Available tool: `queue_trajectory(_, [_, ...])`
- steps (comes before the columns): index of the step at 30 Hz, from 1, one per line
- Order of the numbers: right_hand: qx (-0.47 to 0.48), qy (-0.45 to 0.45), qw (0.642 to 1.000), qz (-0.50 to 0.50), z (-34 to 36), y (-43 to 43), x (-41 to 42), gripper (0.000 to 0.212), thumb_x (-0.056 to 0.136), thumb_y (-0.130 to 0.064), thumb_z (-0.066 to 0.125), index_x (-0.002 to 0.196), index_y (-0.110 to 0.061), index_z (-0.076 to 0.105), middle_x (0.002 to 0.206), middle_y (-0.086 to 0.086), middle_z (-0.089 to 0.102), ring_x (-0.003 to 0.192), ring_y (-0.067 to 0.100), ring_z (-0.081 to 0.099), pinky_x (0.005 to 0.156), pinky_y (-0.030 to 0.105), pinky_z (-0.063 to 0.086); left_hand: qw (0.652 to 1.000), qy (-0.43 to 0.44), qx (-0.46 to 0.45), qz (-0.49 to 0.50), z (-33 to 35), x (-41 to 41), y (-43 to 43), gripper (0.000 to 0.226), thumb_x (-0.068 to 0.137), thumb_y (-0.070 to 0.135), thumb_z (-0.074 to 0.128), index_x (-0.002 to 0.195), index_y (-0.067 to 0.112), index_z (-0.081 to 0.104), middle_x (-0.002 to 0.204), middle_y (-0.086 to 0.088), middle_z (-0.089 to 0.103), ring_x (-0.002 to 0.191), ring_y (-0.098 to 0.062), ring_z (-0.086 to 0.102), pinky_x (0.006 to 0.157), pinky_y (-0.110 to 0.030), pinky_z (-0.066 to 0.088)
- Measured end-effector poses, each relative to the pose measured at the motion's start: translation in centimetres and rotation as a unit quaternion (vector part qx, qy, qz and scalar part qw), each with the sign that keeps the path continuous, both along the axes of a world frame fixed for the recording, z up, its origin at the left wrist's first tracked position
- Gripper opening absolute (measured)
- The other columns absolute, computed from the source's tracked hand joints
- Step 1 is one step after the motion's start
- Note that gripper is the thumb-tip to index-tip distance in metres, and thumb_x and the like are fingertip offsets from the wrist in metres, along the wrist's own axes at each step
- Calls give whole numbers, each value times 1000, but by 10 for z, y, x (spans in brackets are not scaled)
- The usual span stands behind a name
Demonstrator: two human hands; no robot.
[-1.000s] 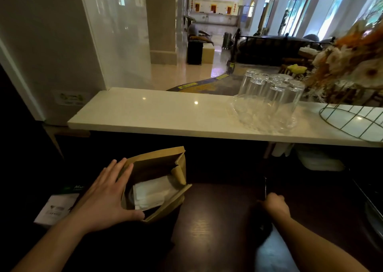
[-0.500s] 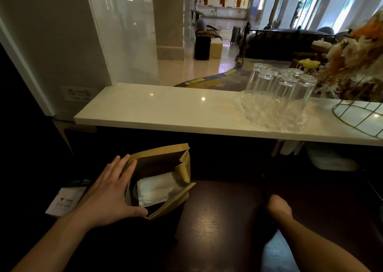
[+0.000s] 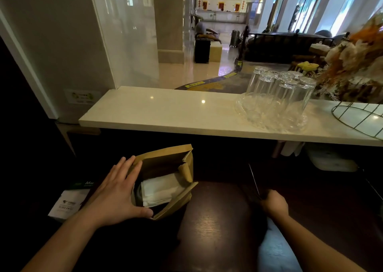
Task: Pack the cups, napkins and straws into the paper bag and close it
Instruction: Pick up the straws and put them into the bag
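The brown paper bag (image 3: 165,157) stands open on the dark wooden counter, its mouth facing me. White napkins (image 3: 159,188) lie inside, with the rim of a clear cup (image 3: 137,193) beside them at the left. My left hand (image 3: 116,197) grips the bag's left wall, fingers flat along it and thumb on the near corner. To the right of the bag, my right hand (image 3: 274,204) is closed around thin dark straws (image 3: 253,180) that stick up and away from the fist; in the dim light their number is unclear.
A white marble ledge (image 3: 165,114) runs above the counter, carrying several upturned glasses on a clear tray (image 3: 277,97), a wire basket (image 3: 360,116) and dried flowers (image 3: 356,64). A white leaflet (image 3: 66,205) lies left of the bag.
My left hand has stayed on the bag's side and my right fist has barely shifted. The view has drifted a little as my head moved.
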State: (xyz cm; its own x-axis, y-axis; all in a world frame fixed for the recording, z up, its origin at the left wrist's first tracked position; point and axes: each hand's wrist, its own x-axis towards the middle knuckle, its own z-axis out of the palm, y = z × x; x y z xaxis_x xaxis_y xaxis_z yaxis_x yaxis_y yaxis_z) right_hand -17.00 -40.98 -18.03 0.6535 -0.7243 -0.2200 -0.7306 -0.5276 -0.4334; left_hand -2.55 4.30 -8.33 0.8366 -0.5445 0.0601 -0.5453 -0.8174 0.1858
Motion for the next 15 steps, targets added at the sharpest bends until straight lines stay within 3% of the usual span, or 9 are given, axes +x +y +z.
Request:
queue_trajectory(5, [35, -35, 998, 25, 7, 18, 10, 15, 87, -18, 59, 89, -7, 69, 84, 12, 71, 78, 28, 67, 75, 41, 57, 1000, 10, 1, -2, 4, -3, 0, 138, 39, 105, 47, 138, 52, -33, 148, 27, -41, 135, -1, -40, 111, -37, 1])
queue_trajectory(9, [69, -71, 994, 52, 17, 36, 16, 18, 89, -12, 55, 100, -7, 70, 95, 15, 71, 86, 32, 66, 76, 39, 51, 1000, 18, 1, -3, 5, -4, 1, 138, 39, 105, 48, 137, 53, -33, 148, 27, -41, 135, -1, -40, 110, -37, 2])
queue_trajectory(12, [112, -115, 985, 66, 29, 51, 18, 8, 91, -12, 57, 94, -11, 65, 86, 14, 71, 78, 30, 68, 75, 47, 55, 1000, 22, 0, 1, 5, -3, 2, 138, 39, 105, 48, 138, 53, -33, 148, 27, -42, 135, -1, -40, 110, -38, 2])
queue_trajectory(15, [160, -165, 969, 94, 45, 67, 18, 12, 93, -6, 54, 90, -14, 62, 83, 10, 72, 77, 25, 70, 78, 49, 56, 1000, 25, 0, -3, 6, -4, 2, 138, 40, 105, 47, 137, 51, -34, 148, 26, -43, 135, -1, -41, 111, -37, 0])
